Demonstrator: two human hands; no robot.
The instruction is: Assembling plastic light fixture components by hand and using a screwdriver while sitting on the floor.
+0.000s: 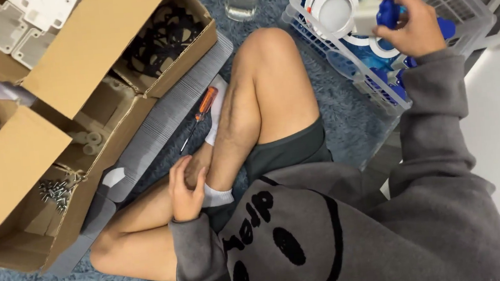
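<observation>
At the upper right of the frame my right hand [411, 24] grasps a small blue and white plastic part [379, 16] over the white lattice basket [467, 1], which is filled with round white discs [333, 8]. My left hand [185, 191] rests loosely curled on my ankle. An orange-handled screwdriver [199, 116] lies on the shaggy blue rug [344, 114] beside cardboard boxes [74, 59] holding screws [54, 192].

Left hand [186, 191] sits low, close to the body, fingers curled loosely w/ palm turned inward, resting on the crossed legs near the ankle. Left sleeve bunched at the wrist. Right arm stretched fwd and out to the side, elbow bent, grey sleeve to the wrist. Right hand [411, 24] up high, fingers pinched shut round a small piece.
</observation>
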